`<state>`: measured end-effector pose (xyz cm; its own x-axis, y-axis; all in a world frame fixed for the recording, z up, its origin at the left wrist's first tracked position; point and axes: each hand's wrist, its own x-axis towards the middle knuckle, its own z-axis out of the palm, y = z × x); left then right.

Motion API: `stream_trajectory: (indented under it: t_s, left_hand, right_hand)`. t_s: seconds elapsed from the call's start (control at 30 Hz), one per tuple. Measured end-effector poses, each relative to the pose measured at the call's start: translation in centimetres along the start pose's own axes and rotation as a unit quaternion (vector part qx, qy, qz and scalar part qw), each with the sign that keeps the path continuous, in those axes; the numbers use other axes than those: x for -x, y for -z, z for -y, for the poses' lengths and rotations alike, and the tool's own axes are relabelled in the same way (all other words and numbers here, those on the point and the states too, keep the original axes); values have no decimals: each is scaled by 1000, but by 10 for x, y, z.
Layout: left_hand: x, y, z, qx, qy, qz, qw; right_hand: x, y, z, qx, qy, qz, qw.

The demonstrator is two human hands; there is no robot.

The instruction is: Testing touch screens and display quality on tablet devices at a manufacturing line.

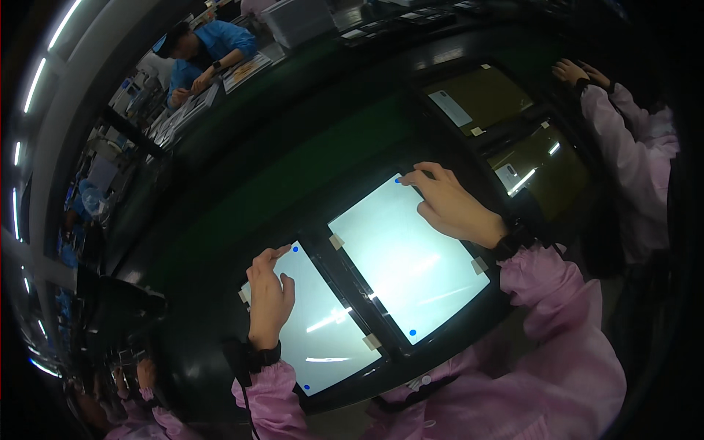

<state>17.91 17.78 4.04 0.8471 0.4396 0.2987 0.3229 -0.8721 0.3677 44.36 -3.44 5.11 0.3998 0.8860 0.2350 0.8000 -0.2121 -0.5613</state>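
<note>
White light fills the left screen (pixel 317 304) and the right screen (pixel 411 257), side by side on a dark table (pixel 194 330) in the head view. The left hand (pixel 270 299), half curled around nothing, has its forefinger just beside the left screen's upper blue dot (pixel 295 249). The right hand (pixel 456 207), fingers loosely bent and grasping nothing, has a fingertip at the right screen's upper blue dot (pixel 398 180); whether either finger touches, I cannot tell. Two brownish screens (pixel 493 97) lie beyond the right hand, near another person's hands (pixel 569 72). A co-worker in blue (pixel 220 42) bends forward at upper left.
</note>
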Motion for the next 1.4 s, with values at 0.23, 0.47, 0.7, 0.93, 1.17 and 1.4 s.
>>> stream_trajectory:
  t_s: [0.23,0.47,0.7,0.93,1.17,1.4]
  left_hand:
    - [-11,-6,0,-10,-34,-2,999]
    - [-5,-5,-6,-22,-37,9,999]
    - [45,9,-20,-12,-24,48,998]
    - [126,31,-59,-10,82,97,992]
    - [185,36,-81,-3,187,91,978]
    - [203,39,-92,-12,221,81,972]
  right_hand:
    - [-13,-3,1,47,-34,43,997]
    - [-9,-7,6,94,-27,30,995]
    - [34,-8,28,67,44,55,995]
    - [96,-13,57,48,92,122,987]
    - [132,-19,79,60,107,188,975]
    - [143,-22,86,89,108,217,966]
